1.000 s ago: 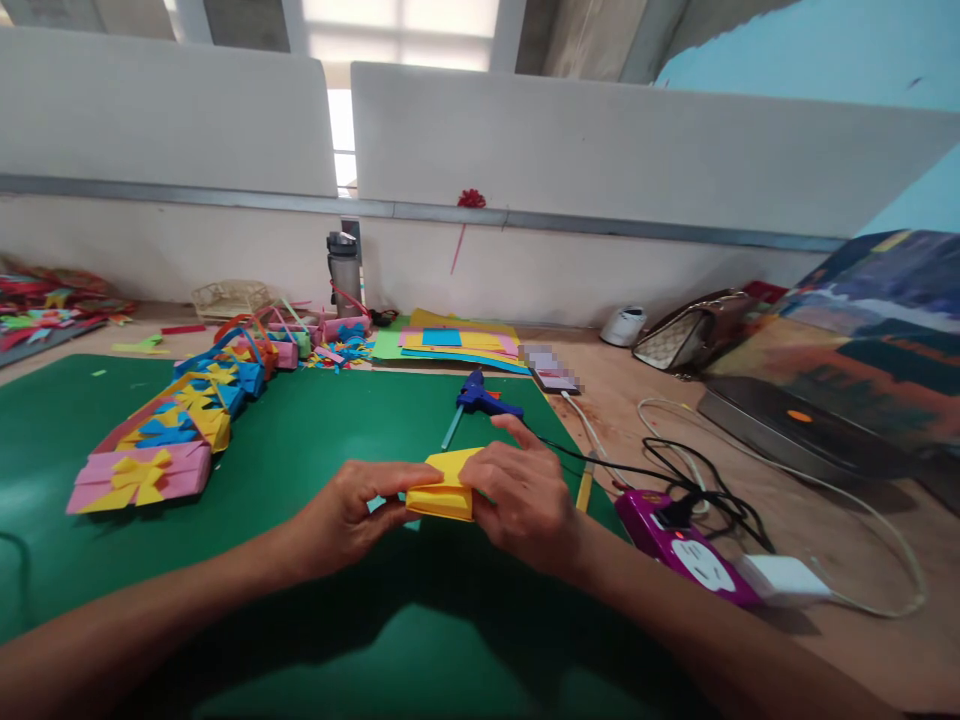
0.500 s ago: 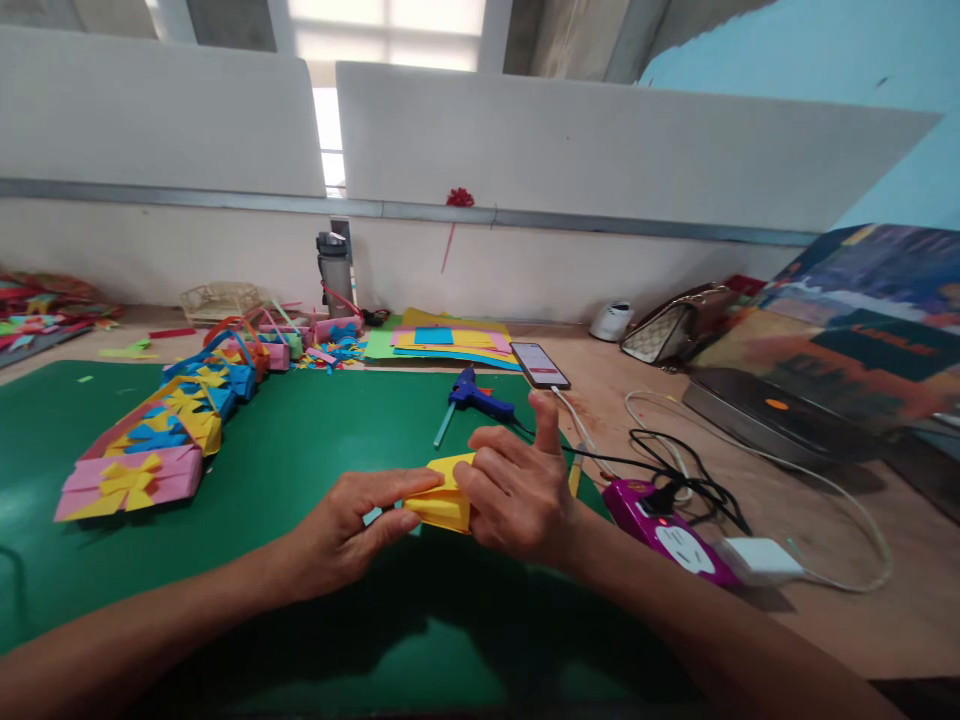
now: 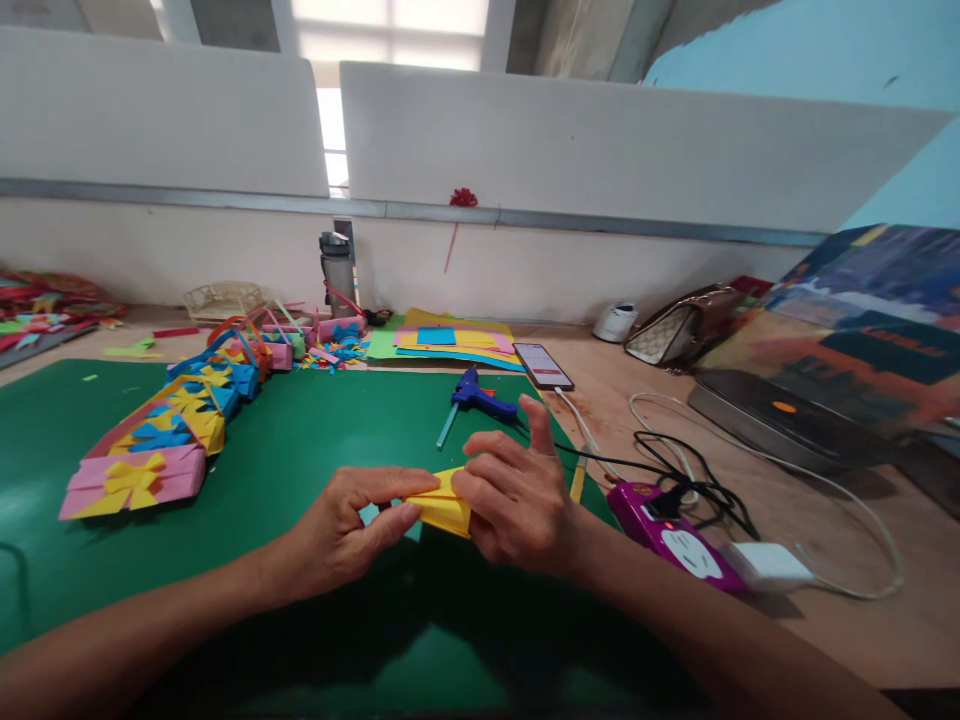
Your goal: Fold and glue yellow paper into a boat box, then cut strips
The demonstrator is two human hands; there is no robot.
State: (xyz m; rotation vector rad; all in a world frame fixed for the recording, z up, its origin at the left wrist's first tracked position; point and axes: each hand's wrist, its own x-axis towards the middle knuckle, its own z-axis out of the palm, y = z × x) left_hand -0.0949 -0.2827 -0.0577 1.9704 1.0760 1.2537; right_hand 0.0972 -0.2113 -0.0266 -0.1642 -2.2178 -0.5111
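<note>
Between my hands, above the green mat point(image 3: 315, 420), is a folded yellow paper piece point(image 3: 445, 508). My left hand point(image 3: 352, 525) pinches its left end, thumb below and forefinger on top. The fingers of my right hand point(image 3: 521, 495) are closed on its right end, with the forefinger raised. Part of the paper is hidden behind the right fingers. Beyond my hands lies a blue glue gun point(image 3: 484, 400) with a pale glue stick point(image 3: 448, 425) sticking out of its rear.
Paper baskets with bows point(image 3: 135, 480) line the mat's left. Coloured paper sheets point(image 3: 450, 340) lie at the back beside a phone point(image 3: 543, 366). To the right are a purple power strip point(image 3: 675, 535), a white charger point(image 3: 769, 565) and loose cables. A grey bottle point(image 3: 337, 272) stands by the wall.
The yellow paper has tilted slightly, and its top face looks narrower. My right hand has shifted a little to the left. Both hands keep their hold, and the view has moved slightly.
</note>
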